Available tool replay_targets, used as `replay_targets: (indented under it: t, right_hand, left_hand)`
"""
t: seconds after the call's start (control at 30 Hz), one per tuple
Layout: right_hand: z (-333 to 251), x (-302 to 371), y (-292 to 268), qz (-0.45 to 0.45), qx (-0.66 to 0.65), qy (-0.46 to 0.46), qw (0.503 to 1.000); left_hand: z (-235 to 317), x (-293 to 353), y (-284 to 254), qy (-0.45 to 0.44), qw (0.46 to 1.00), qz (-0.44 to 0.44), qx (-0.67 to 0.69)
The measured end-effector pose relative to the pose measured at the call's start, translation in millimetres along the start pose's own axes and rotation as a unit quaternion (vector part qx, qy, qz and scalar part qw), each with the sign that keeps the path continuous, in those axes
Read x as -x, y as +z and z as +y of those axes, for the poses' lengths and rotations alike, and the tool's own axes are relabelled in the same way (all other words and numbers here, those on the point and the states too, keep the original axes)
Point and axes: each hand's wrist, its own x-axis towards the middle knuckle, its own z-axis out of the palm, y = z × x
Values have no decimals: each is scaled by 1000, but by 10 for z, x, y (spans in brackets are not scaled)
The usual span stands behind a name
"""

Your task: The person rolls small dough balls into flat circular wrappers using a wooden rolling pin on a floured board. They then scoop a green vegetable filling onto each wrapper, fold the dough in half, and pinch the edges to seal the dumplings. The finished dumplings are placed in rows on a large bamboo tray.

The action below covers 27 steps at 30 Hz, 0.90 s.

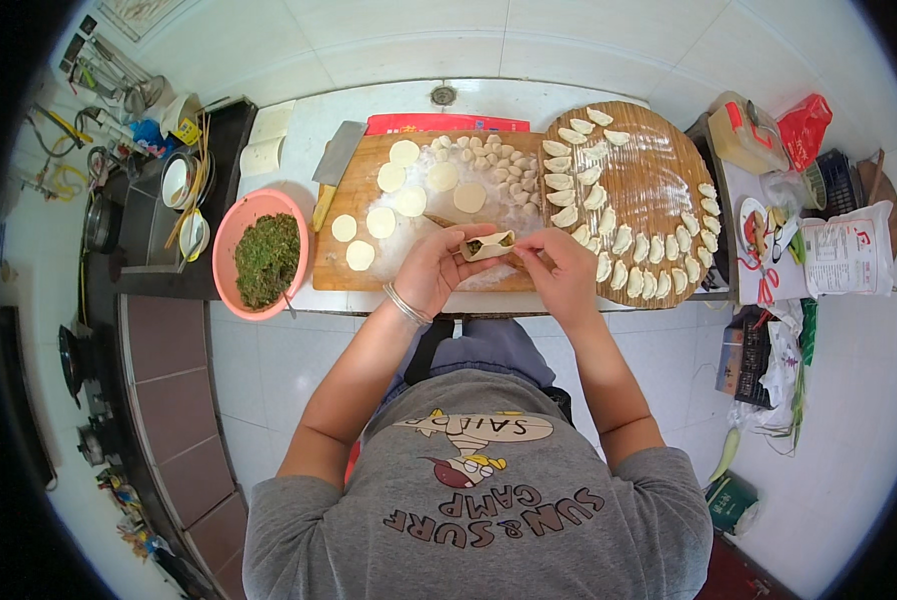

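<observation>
Between my hands is a dumpling (488, 246), its wrapper folded up around green filling that still shows along the top. My left hand (437, 268) cradles it from the left, a bracelet on that wrist. The fingertips of my right hand (561, 274) pinch its right end. Below them lies a floured wooden board (331, 272) with several round dough wrappers (410, 201) on its left half and small dough pieces (514, 178) toward the back right. To the left, a pink bowl (226, 250) holds chopped green filling (267, 255).
On the right, a round wooden board (659, 165) carries curved rows of finished dumplings (624, 239). A cleaver (339, 152) rests at the board's left edge. Farther left is a sink (149, 240) with bowls and chopsticks. Red scissors (766, 285) and a white sack (849, 250) are at far right.
</observation>
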Motion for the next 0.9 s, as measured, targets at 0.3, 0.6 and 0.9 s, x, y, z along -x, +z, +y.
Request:
replay_targets:
  t: [0.3,0.6,0.9]
  right_hand:
    - [6,-15,-12,-52,-16,-3,999]
    - [43,1,-12,-48,-51,31,997]
    - [25,7,-17,-43,4,18,999]
  left_hand:
    - [-20,10,-8,4,1000,-10,-27]
    - [-54,-4,-53,16,999,-26,-37]
    - [-32,9,18,5,999,-17,-48]
